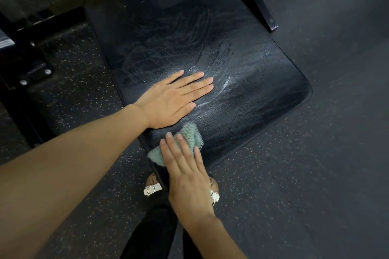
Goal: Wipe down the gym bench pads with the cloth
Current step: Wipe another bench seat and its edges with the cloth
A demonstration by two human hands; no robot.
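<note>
- Closest to you are your legs in dark trousers, with two sandalled feet poking out on the speckled rubber floor. The left sandal has a pale strap with a buckle; the right sandal is mostly tucked behind your hand.
- Your right hand comes up from the bottom edge, palm down, fingers straight and close together, pressing flat on the cloth rather than gripping it.
- The cloth is a mint-green knitted thing, bunched up, sitting right at the near corner of the bench pad. Part of it sticks out past your fingertips, and another bit hangs off the pad's edge to the left of your hand.
- Just past that, your left hand lies flat on the pad, fingers stretched out and together, holding nothing. It's close to the cloth but not touching it.
- The bench pad is black and textured, with rounded corners and piping round the rim, running diagonally away from you. There are pale smeary swirl marks across the middle and near your left fingertips.
- Further out, black metal frame parts sit at the far end of the pad, and a bolted black bracket stands on the floor off to the left.
</note>
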